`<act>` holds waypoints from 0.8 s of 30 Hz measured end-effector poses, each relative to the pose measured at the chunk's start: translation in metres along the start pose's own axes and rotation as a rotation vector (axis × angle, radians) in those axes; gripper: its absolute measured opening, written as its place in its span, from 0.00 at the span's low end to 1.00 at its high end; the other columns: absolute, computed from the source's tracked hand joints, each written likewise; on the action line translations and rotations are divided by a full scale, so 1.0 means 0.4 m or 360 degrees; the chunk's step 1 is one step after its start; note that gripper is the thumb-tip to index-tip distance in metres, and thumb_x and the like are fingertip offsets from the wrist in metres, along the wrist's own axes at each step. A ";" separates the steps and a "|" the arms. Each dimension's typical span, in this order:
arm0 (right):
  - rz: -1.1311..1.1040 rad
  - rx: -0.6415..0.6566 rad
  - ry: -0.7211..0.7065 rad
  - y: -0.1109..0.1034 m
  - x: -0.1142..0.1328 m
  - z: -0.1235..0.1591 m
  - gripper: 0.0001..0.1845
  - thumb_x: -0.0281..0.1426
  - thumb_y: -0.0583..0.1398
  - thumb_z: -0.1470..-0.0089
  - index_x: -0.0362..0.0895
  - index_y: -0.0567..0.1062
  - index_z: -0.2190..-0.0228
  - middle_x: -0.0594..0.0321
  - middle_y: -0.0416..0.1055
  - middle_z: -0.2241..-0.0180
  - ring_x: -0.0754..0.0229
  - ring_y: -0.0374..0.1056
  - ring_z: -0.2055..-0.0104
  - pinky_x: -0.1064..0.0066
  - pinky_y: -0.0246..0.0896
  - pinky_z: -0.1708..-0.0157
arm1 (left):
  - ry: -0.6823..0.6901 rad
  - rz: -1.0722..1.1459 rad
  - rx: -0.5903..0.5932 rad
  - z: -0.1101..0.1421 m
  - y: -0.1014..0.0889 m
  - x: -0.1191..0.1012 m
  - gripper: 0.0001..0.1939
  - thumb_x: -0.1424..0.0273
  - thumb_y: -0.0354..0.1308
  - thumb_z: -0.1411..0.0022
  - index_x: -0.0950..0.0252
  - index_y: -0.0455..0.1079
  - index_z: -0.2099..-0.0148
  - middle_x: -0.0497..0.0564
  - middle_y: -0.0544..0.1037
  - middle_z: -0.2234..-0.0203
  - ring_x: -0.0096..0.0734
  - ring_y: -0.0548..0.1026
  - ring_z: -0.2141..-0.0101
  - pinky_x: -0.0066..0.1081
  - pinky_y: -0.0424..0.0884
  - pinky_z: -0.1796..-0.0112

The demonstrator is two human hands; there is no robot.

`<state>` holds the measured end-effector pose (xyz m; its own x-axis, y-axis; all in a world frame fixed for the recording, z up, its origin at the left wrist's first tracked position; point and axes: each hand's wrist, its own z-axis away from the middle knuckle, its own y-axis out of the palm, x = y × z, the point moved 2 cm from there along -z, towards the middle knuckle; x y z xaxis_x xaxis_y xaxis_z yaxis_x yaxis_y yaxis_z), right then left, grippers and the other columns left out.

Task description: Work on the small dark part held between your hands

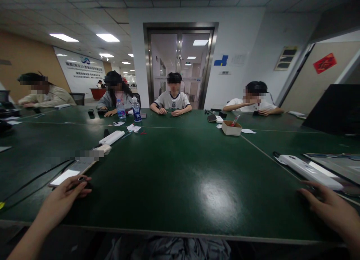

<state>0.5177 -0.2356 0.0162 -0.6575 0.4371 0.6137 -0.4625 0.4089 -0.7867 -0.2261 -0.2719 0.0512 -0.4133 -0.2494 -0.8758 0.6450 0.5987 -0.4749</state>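
My left hand (63, 202) rests over the near left of the green table (174, 170), fingers curled with the thumb pressed in. A small round metallic piece (81, 179) shows between thumb and forefinger; its kind is unclear. Just beyond that hand lies a flat, phone-like slab (66, 177) with a bright white patch. At the right, my right hand (327, 205) has its thumb and fingers bent around something dark that I cannot make out. Close behind it lies a long white power strip (312, 172).
Another white power strip (111, 137) and black cables lie at left. Two bottles (137, 110) and paper scraps stand or lie farther back. A small box (231, 128) sits right of centre. Several people, one person (173, 100) straight across, sit around the table.
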 end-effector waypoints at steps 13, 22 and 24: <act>-0.0301 0.1112 -0.0697 0.266 0.468 0.119 0.13 0.33 0.58 0.49 0.42 0.70 0.60 0.55 0.72 0.61 0.65 0.70 0.77 0.73 0.65 0.76 | -0.0123 -0.0005 0.0104 -0.003 0.021 0.016 0.24 0.51 0.56 0.60 0.61 0.61 0.63 0.51 0.79 0.66 0.33 0.76 0.74 0.31 0.72 0.70; -0.0582 0.1311 -0.0880 0.492 0.703 0.132 0.08 0.27 0.58 0.46 0.40 0.72 0.62 0.59 0.72 0.65 0.70 0.68 0.80 0.80 0.59 0.83 | -0.0085 -0.0314 0.0000 0.010 0.012 0.003 0.16 0.56 0.54 0.50 0.60 0.56 0.65 0.52 0.81 0.65 0.36 0.77 0.73 0.33 0.71 0.69; -0.0645 0.1290 -0.0818 0.535 0.745 0.121 0.07 0.26 0.58 0.46 0.40 0.72 0.63 0.59 0.72 0.66 0.70 0.67 0.80 0.80 0.59 0.84 | -0.0037 -0.0341 -0.0017 0.009 0.012 0.007 0.16 0.55 0.52 0.50 0.59 0.56 0.64 0.52 0.81 0.67 0.37 0.77 0.73 0.35 0.71 0.69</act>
<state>0.1941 -0.0568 0.0277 -0.4501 -0.0843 0.8890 -0.8410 -0.2946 -0.4538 -0.2219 -0.2727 0.0461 -0.5252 -0.3895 -0.7566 0.5369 0.5381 -0.6497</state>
